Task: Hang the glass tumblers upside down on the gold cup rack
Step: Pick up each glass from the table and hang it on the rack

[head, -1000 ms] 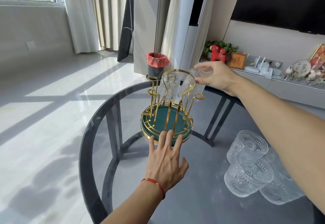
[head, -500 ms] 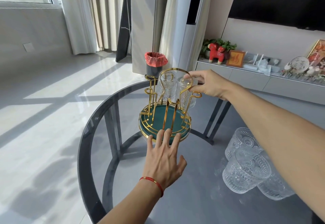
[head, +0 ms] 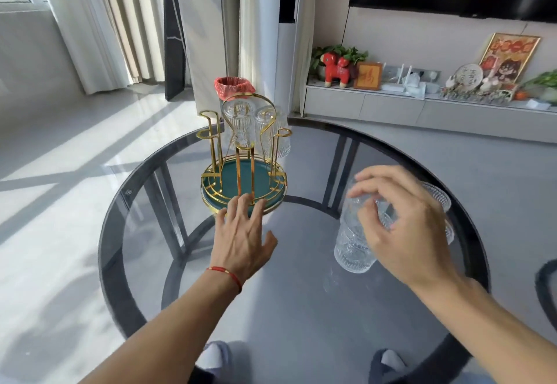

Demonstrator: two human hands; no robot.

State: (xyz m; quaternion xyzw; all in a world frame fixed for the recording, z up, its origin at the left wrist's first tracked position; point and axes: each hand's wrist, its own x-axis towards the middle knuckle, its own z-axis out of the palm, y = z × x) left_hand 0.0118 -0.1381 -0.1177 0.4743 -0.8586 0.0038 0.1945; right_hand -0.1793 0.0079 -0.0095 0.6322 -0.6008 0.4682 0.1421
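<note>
My left hand [head: 241, 242] lies flat on the round dark glass worktop [head: 289, 317], fingers [head: 241, 207] spread apart and their tips touching the rim of the gold wire cup rack with its green round base [head: 243, 181]. Two ribbed clear glass tumblers [head: 239, 124] hang upside down on the rack's far pegs. My right hand [head: 401, 226] hovers over the clear embossed glass tumblers clustered on the worktop [head: 354, 251], fingers curled loosely around the top one; whether they grip it I cannot tell.

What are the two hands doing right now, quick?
Left hand: open, fingers spread, fingertips resting at the edge of the gold cup rack, holding nothing.
Right hand: curled around a glass tumbler on the table, grasping it.
</note>
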